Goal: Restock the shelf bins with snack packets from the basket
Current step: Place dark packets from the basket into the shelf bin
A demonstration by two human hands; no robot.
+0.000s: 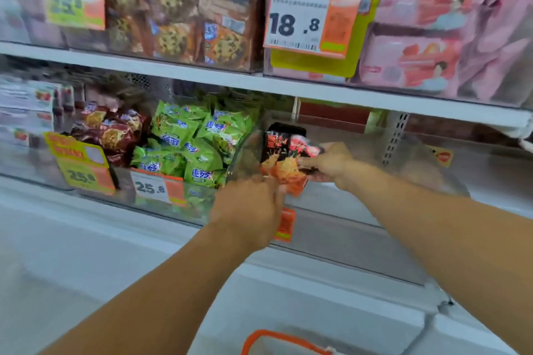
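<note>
both arms outstretched (blurred): left hand (248, 204) and right hand (331, 164) grip black-orange packets (285, 158).

The green snack packets (184, 141) are glossy plastic film, crinkled and catching light, and so are the brown packets (112, 132) beside them. The black-and-orange packet (284, 158) has the same shiny film. The bin (360, 204) is clear, smooth plastic (its front wall reflects a little). The price card (310, 21) looks like matt paper. The shelf edge (202, 72) is smooth, white-painted metal. The basket rim (285, 339) is orange plastic.
</note>
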